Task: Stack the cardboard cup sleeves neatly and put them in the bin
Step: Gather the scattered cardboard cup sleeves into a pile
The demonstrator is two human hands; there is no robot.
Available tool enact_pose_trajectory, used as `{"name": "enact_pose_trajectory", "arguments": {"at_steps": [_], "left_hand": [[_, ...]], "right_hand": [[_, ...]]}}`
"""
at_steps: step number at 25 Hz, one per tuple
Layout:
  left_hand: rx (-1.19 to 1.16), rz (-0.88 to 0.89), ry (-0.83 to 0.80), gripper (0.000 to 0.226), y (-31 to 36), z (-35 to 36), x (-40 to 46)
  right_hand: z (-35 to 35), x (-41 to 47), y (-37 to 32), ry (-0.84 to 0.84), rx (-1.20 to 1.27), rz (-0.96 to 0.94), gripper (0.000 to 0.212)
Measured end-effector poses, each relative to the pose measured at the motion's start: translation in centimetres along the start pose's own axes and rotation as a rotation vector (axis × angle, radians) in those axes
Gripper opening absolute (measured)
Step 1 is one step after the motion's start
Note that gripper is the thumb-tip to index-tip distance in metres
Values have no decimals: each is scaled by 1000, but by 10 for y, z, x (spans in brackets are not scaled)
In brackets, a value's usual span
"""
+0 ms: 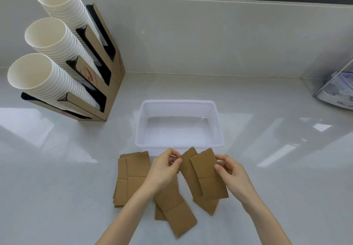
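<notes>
At 10 o'clock on the table (248,168) stands a cardboard cup dispenser (112,84) holding three slanted stacks of white paper cups (57,40); it plays no part in the present step.

At 7 o'clock of the bin lies a squared pile of cup sleeves (131,174), flat on the table with edges nearly flush (this appears to be the stack in progress, kept close to the bin for a short transfer).

The left hand (162,170) is closed in a pinch, thumb and fingertips gripping the left edge of two overlapping sleeves (202,176) raised above the table. Beneath its forearm, loose sleeves (177,212) lie fanned at differing angles, not yet aligned.

The white plastic bin (179,124) sits at 12 o'clock from the hands, empty and open-topped, its near rim just beyond the raised sleeves.

The right hand (233,176) is closed on the right edge of the same two sleeves, thumb on top and fingers behind. Opposed edge grips of this kind let the two pieces be slid against each other until their edges match. One further sleeve (208,205) lies on the table under the held pair.

At 3 o'clock, near the table's edge, a clear holder (338,91) is partly cut off.
</notes>
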State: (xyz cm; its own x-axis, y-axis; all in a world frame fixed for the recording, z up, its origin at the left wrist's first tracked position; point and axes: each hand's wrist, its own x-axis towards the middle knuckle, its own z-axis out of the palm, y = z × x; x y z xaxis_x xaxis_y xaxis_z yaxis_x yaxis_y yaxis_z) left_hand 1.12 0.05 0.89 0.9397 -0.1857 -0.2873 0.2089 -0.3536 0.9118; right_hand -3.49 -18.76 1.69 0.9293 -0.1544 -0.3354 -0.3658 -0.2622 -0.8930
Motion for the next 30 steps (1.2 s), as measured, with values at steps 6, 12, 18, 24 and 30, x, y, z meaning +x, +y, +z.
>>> {"name": "enact_pose_trajectory", "arguments": {"at_steps": [6,12,18,24,30], "left_hand": [[-203,-111,-97,6,-1,-1,-9],[-298,-135,-170,23,0,-2,-15],[-82,10,-167,18,-3,2,-18],[-17,58,-56,15,-8,-2,-17],[-59,-10,4,16,-14,-15,-18]], "right_hand": [[12,6,-8,-34,-72,-43,20],[20,8,-10,-32,-114,-59,19],[28,10,-10,-35,-213,-92,14],[28,10,-10,-55,-215,-125,11],[4,17,13,83,-334,-37,25]]}}
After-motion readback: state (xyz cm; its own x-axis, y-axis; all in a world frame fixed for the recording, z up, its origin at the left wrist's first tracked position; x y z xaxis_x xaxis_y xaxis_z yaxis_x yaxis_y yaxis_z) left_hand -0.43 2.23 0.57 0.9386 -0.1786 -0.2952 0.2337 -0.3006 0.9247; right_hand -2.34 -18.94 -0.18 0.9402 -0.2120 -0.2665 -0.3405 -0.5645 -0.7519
